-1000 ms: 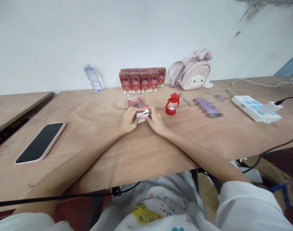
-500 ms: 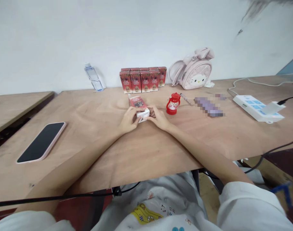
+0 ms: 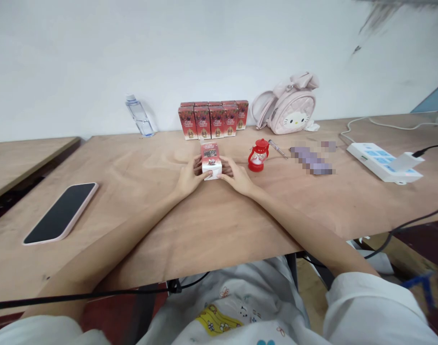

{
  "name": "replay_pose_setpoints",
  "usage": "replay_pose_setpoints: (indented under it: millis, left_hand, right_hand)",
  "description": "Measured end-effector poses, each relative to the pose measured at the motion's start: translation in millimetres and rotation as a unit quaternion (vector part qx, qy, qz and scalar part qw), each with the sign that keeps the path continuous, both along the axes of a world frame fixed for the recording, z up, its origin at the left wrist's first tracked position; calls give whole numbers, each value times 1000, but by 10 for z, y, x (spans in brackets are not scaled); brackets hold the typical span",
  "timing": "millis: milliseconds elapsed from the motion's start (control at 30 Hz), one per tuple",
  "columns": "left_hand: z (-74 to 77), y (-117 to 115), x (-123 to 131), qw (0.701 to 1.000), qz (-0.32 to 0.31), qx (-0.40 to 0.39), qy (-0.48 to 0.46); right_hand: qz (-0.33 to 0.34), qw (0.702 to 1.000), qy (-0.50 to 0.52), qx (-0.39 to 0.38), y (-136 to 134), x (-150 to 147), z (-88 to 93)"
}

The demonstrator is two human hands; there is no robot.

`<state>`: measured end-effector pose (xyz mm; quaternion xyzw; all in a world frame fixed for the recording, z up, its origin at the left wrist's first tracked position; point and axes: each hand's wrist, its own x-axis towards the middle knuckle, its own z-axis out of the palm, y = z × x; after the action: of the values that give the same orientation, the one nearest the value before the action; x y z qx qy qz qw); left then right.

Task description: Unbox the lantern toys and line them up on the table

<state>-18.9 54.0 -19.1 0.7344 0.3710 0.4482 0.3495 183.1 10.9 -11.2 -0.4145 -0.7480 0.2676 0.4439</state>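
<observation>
A small red and white box (image 3: 210, 160) stands upright on the wooden table (image 3: 219, 215), held from both sides. My left hand (image 3: 189, 178) grips its left side with the fingers curled against it. On the other side, the fingers of my right hand (image 3: 237, 176) press against the box. A red toy lantern (image 3: 258, 155) stands just right of my right hand.
A row of several matching red boxes (image 3: 212, 119) lines the wall, with a water bottle (image 3: 139, 116) to their left and a pink bag (image 3: 288, 109) to their right. A phone (image 3: 61, 212) lies at the left. A screwdriver (image 3: 277, 148) and a white power strip (image 3: 382, 161) lie at the right.
The box lay flat with its near end toward me; both hands have now tipped it up so it stands upright. The hands have stayed in the same spot.
</observation>
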Motion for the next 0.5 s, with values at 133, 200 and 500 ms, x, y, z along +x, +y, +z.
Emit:
replay_pose_setpoints:
  millis: [133, 200, 500]
  left_hand:
    - [44, -49, 13, 999, -32, -24, -2]
    - [50, -60, 16, 999, -41, -33, -4]
    - [-7, 0, 19, 998, -50, -24, -9]
  right_hand:
    - [12, 1000, 18, -1, -3, 3, -1]
    - [16, 1000, 20, -3, 12, 9, -26]
    - [-18, 1000, -14, 1, 39, -24, -86]
